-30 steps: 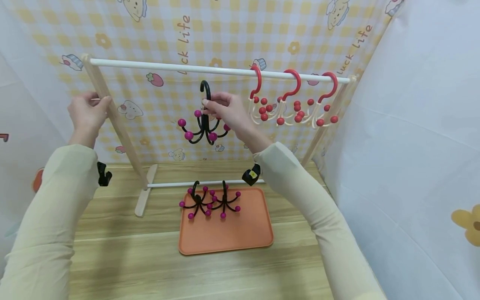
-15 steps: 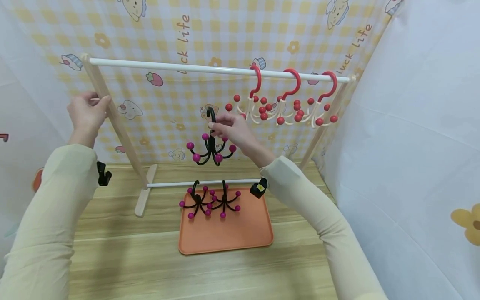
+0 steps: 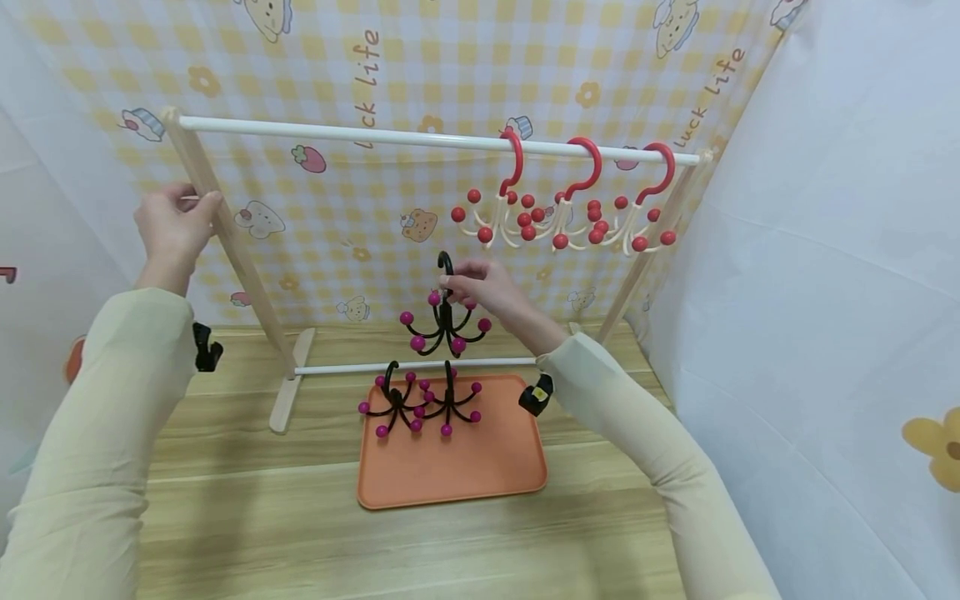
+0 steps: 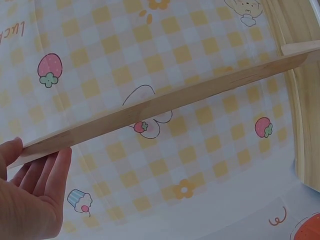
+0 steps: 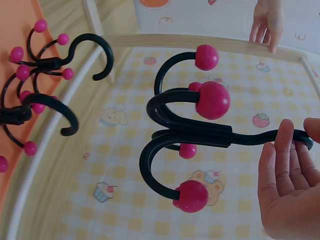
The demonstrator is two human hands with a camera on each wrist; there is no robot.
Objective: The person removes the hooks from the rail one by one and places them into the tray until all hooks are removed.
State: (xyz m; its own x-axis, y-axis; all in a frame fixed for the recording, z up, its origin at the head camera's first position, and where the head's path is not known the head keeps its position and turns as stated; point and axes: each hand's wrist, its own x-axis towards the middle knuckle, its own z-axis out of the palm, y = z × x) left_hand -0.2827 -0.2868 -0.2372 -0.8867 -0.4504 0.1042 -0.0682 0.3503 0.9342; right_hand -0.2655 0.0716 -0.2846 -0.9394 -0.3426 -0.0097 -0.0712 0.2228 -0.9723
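My right hand (image 3: 491, 292) pinches a black multi-arm hanger (image 3: 446, 317) with magenta ball tips by the neck under its hook. It hangs upright in the air, below the rack's white top rail (image 3: 337, 133) and above the tray. In the right wrist view its ball-tipped arms (image 5: 194, 197) fan out away from the fingers. My left hand (image 3: 174, 229) grips the rack's left wooden post (image 3: 236, 250); the left wrist view shows thumb and fingers on either side of that post (image 4: 165, 102). Two more black hangers (image 3: 396, 398) lie side by side on the orange tray (image 3: 480, 467).
Several cream hangers with red balls and red hooks, one at the left end (image 3: 512, 162), hang along the right part of the top rail. A white lower bar (image 3: 345, 367) crosses behind the tray. White sheets (image 3: 810, 292) close off the sides.
My right hand has carried the black hanger down and to the right, away from the top rail toward the tray. The left hand stays on the post.
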